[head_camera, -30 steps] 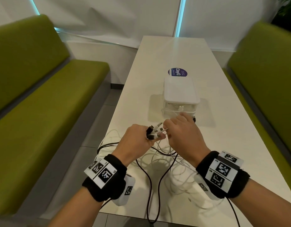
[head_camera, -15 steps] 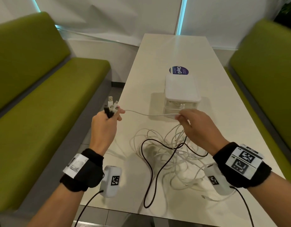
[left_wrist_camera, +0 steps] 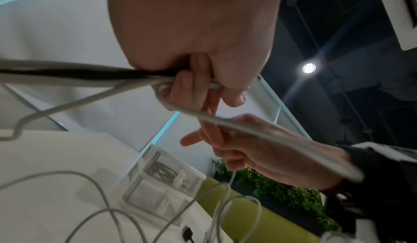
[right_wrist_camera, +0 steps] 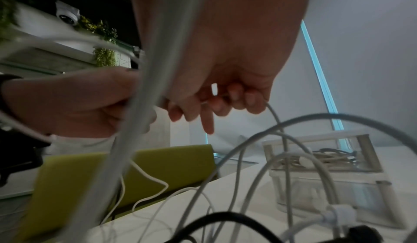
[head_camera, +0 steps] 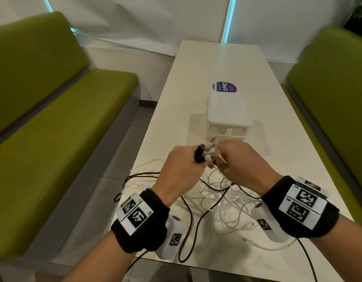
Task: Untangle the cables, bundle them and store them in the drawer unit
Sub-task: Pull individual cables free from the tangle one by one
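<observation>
Translucent white plastic forms the small drawer unit (head_camera: 228, 117) standing on the long white table (head_camera: 172, 110) just beyond both hands; its upper drawer holds coiled pale and dark cables, seen through the clear front in the right wrist view (right_wrist_camera: 325, 159), and what the lower drawer holds cannot be told. Behind the unit, farther from the hands, a round dark blue sticker (head_camera: 224, 87) on the tabletop reads "ClayG" in white; its smaller print is too fine to read. Black wristbands (head_camera: 139, 220) carry black-and-white square marker patterns.

Both hands are raised above the table, close together in front of the unit. The left hand (head_camera: 180, 169) is curled into a fist round a bunch of cable ends, black and white connectors (head_camera: 204, 153) sticking up from its top; in the left wrist view the gripped black and white strands (left_wrist_camera: 90, 75) run out of the fist to the side. The right hand (head_camera: 240, 161) sits just beside it, its fingers (right_wrist_camera: 234, 100) curled and pinching a thin white cable that trails down to the table.

Below and nearer than the hands lies the loose tangle of white cables (head_camera: 223, 202) crossed by a long black cable (head_camera: 191, 218), spread over the near end of the table between the wrists. Green upholstered benches (head_camera: 60, 127) flank the table on both sides.
</observation>
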`<state>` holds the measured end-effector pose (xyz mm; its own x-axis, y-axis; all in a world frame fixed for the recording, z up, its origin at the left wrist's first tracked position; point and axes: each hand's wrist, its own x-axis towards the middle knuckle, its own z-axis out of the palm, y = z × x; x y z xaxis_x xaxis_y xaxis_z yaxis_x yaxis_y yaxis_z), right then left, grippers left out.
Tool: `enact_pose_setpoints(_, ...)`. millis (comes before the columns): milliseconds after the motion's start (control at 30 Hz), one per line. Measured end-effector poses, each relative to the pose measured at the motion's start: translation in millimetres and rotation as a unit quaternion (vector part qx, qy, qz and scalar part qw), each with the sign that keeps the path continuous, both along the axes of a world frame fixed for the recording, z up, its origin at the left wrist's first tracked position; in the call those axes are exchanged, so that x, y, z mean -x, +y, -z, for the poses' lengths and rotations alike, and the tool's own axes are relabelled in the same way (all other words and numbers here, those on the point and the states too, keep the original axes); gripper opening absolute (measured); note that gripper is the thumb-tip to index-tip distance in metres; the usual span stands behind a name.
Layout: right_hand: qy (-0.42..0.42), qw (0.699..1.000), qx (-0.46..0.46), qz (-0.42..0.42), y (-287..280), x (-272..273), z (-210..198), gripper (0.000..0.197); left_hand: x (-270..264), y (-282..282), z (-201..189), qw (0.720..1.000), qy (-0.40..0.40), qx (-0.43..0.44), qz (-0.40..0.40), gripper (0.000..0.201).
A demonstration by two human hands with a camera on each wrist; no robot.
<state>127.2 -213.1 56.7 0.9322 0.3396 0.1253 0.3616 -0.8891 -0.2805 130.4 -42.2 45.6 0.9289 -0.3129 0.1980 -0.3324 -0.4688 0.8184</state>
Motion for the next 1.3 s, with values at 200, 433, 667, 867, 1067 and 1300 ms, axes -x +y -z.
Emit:
enact_pose_setpoints(200,0.052,0.998,-0.041,0.008,-1,2,2,0.019,2,-5,5,0.999,-0.003,-0.046,0.028,0.023)
enact_pose_setpoints(433,0.060,0.994,-0.091,0.014,-13,0,12,0.028,-18,25,6,0.999,0.030,-0.015,-0.017,0.036)
enact_pose_setpoints(667,0.111,0.993,-0.026,0.020,-18,-8,20,0.023,-7,41,-20,0.993,0.037,0.102,-0.040,0.038)
enact_pose_setpoints(867,0.277,0.956,0.093,0.016,-43,-6,40,0.013,-6,59,-33,0.981,0.065,0.172,-0.060,0.038)
enact_pose_setpoints(1067,0.199,0.974,0.083,0.070,-41,-10,50,0.012,2,54,-31,0.982,0.084,0.153,-0.066,0.039)
enact_pose_setpoints(1300,-0.118,0.978,-0.015,0.171,-51,-20,34,0.020,-3,63,-33,0.974,0.074,0.197,-0.082,0.036)
